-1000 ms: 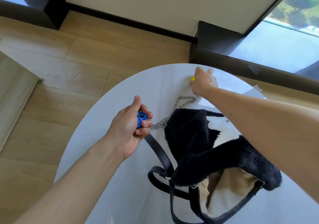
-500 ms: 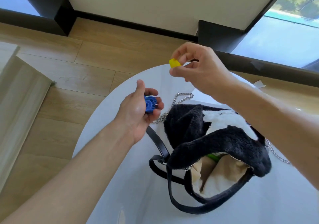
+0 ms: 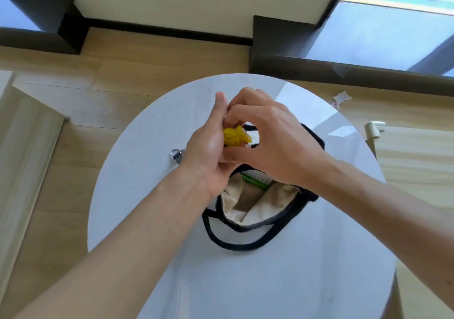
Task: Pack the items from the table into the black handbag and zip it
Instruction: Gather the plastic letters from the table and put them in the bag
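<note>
On the white table (image 3: 147, 195) the black handbag (image 3: 315, 138) sits open with a green thing (image 3: 255, 184) inside, the right hand (image 3: 275, 146) pinches a yellow toy (image 3: 235, 136) over it, I cannot tell what the left hand (image 3: 208, 151) holds, and zipping is not done yet.

Handbag (image 3: 260, 203) at desk (image 3: 137, 183) centre. Left hand (image 3: 208, 151) and right hand (image 3: 275, 144) meet above its far half, block (image 3: 235, 136) between them. Clasp (image 3: 177, 155) on desk, left of the hands. Inside handbag: possibly a pen (image 3: 255, 183).
</note>
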{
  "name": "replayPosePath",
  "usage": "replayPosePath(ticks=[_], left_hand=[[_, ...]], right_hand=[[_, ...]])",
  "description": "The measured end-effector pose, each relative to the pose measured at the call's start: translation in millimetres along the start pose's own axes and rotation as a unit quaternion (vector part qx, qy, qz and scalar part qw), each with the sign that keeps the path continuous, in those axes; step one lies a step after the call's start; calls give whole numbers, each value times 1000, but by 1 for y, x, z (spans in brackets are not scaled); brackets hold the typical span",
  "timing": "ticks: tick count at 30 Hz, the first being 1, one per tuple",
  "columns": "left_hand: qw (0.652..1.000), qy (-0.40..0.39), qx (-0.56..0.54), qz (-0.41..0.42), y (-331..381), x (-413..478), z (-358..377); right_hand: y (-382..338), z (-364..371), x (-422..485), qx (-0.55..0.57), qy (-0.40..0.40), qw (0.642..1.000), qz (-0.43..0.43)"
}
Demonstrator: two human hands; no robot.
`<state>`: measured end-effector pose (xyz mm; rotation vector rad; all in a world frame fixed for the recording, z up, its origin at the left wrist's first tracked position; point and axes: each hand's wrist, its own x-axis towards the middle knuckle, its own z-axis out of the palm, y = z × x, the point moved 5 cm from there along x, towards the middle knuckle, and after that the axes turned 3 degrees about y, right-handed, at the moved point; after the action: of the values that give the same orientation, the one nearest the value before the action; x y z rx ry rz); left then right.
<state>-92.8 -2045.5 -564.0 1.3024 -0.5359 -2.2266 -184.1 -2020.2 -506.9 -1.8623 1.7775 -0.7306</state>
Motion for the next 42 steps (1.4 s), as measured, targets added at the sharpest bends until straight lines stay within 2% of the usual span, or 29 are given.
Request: replayPosePath(ticks=[3,7,10,12,14,16,19,21,23,27,31,33,39,42], left_hand=[[999,-16,-47,-23,-17,-5,10],[996,-41,-73,-12,-35,-10,15],[997,5,-73,-12,-50,-9,6],[997,33,-65,-12,-58,-7,-2],[997,72,-2,-14,-73,-7,-10],[985,117,129,4,-92,-6,-19],[932,124,332,71,-114,0,-19],[859,130,476,134,-119,12,-16],[771,134,593,189,-118,28,-10],[641,116,713,258,-120,60,0],[534,119,803,237,-130,84,-1],[516,102,820,227,-137,87,-1],[523,45,827,198,-134,56,8],[519,11,817,251,-122,18,18]], right_hand=[[6,-6,-18,33,11,999,-9],[12,-6,-39,58,25,997,-38],[24,-4,-56,88,32,995,-26],[40,-9,-63,115,69,991,13],[63,-17,-72,74,127,988,53],[86,-18,-78,-33,114,989,85],[104,-2,-88,-179,-16,981,68],[111,10,-92,-250,-70,964,53],[115,13,-89,-280,-60,957,44],[120,4,-74,-229,5,971,65],[128,4,-74,-206,-17,975,81],[132,3,-80,-194,-8,977,91],[142,-1,-99,-149,10,980,129],[141,-3,-109,-115,44,982,145]])
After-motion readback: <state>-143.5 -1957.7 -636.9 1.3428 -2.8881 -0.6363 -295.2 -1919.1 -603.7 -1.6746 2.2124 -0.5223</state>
